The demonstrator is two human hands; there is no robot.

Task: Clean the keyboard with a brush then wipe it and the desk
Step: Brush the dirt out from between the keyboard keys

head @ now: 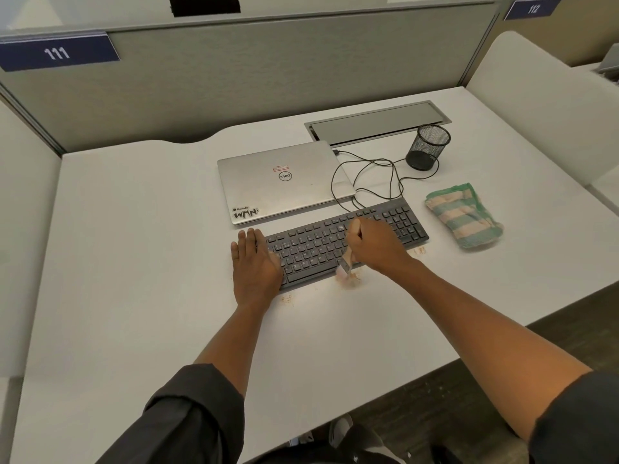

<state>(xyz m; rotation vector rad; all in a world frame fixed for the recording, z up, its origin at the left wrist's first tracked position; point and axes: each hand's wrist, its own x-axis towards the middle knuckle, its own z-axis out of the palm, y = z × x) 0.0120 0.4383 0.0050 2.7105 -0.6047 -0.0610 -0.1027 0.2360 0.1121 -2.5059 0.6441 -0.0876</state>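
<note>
Here the keyboard (348, 242) lies under both hands on the desk (140, 262), angled, with its far edge beside a shut laptop (284, 180). The right hand (375, 244) curls round the handle of a small brush (346, 262), whose bristles sit at the keyboard's near edge, over a little heap of brownish crumbs (350, 279). The left hand (256, 262) lies flat, fingers straight, pressing down on the keyboard's left end.

To brush well, it seems wise to keep that flat hand steady so the board does not slide, and to sweep in short strokes toward the near edge, gathering crumbs into one heap.

Beyond the right hand, a folded striped cloth (464, 216) waits for wiping. Farther off stands a mesh pen cup (428, 147); it looks empty.
</note>
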